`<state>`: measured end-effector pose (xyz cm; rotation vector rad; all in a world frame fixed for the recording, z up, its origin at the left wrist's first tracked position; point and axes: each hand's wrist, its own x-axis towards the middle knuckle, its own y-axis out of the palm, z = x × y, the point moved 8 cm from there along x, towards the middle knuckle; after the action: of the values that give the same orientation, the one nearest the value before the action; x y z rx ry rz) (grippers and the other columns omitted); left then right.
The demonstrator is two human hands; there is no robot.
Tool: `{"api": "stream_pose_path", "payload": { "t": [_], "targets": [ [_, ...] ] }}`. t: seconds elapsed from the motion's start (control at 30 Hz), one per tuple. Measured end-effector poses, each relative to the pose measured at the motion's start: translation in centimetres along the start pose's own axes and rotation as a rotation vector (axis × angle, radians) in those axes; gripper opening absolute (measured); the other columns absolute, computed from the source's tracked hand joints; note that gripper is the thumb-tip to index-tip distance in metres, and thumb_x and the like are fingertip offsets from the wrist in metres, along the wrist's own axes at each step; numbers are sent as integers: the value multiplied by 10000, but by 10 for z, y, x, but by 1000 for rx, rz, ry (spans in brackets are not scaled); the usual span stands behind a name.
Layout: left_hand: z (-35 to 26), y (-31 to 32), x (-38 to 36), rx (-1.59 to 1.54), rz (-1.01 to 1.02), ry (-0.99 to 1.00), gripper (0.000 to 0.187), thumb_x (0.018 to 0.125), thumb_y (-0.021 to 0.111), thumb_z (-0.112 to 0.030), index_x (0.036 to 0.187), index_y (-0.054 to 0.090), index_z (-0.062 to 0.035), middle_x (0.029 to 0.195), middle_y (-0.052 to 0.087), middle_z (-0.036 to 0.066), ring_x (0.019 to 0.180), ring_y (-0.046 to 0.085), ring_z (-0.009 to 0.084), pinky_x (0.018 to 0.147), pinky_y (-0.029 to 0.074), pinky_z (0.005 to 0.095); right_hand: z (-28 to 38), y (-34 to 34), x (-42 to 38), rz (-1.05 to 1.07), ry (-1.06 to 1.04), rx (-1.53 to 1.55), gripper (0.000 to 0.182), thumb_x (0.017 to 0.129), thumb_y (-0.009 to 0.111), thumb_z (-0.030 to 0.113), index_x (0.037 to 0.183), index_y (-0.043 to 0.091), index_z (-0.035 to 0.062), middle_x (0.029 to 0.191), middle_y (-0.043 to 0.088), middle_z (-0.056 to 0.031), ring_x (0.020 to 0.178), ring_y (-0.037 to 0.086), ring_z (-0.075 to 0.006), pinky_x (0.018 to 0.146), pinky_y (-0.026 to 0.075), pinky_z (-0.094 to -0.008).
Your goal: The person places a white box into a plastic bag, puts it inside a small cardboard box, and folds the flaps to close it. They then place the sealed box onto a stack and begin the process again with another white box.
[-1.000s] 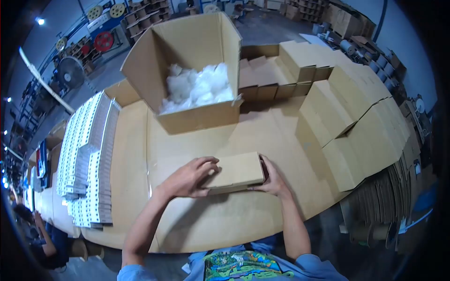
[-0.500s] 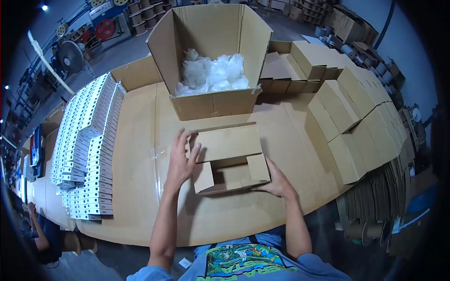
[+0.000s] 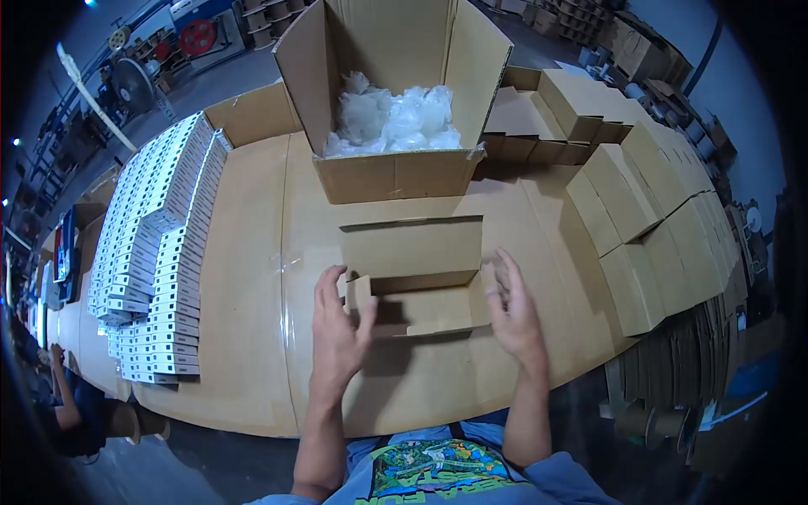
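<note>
A small brown cardboard box (image 3: 429,308) stands with its top open in front of me, its long lid flap (image 3: 412,248) raised at the far side. My left hand (image 3: 338,324) is at the box's left end, thumb and fingers around the upright left side flap. At the right end, my right hand (image 3: 513,316) has its thumb and fingers spread beside the right side flap. Behind the small box is a large open carton (image 3: 396,178) with crumpled clear plastic (image 3: 396,122) inside.
White small boxes (image 3: 168,227) are stacked in rows at the left. Folded brown boxes (image 3: 665,219) stand at the right, with more behind (image 3: 589,101). Flat cardboard sheets (image 3: 673,362) are below the right edge. Another person's arm (image 3: 63,396) shows at far left.
The small box's side flaps, folded inward before, now stand up. My right hand has come up from under the box's corner to its right end. My left hand has moved lower and to the right.
</note>
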<state>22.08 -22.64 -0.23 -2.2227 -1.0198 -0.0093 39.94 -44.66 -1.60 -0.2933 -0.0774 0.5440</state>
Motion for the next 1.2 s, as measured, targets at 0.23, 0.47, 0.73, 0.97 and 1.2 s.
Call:
{"api": "stream_pose_path", "payload": {
  "t": [0.23,0.47,0.73,0.97,1.2],
  "targets": [
    [53,-13,-10,-256,-119,-162,376,1013,537,-84,1372,522,26,1305,616,229,1208,615,329,873,569,417,-8,-23,-2,-138,-223,-338,500,925,567,0,1420,501,34,1336,583,-218,1238,569,-402,1049,439,-456],
    [-51,-39,-45,220,-375,323,358,836,695,22,1184,628,-27,1307,564,206,1158,595,377,991,479,515,81,-6,-53,-405,-517,-600,396,832,686,-36,1221,638,23,1268,588,-194,1143,595,-376,909,497,-468],
    [-40,45,-57,241,93,290,318,827,792,-148,1126,688,-115,1096,686,27,1155,602,310,1192,206,673,48,45,-45,-203,-461,-781,356,855,678,4,1207,624,5,1432,486,-254,1364,432,-450,1098,392,-538],
    [-28,46,-41,96,84,378,205,826,778,-123,1021,748,-178,1042,705,-28,1161,613,271,1205,158,674,-11,32,13,-129,-248,-543,401,836,723,93,1215,603,48,1386,532,-223,1344,457,-397,1113,340,-526],
    [1,66,52,87,-64,376,138,834,779,-133,954,719,-166,992,700,-17,1150,614,254,1202,153,673,15,54,110,-210,-498,-445,381,850,683,37,1222,610,71,1293,587,-209,1269,523,-396,1025,437,-476]
  ]
}}
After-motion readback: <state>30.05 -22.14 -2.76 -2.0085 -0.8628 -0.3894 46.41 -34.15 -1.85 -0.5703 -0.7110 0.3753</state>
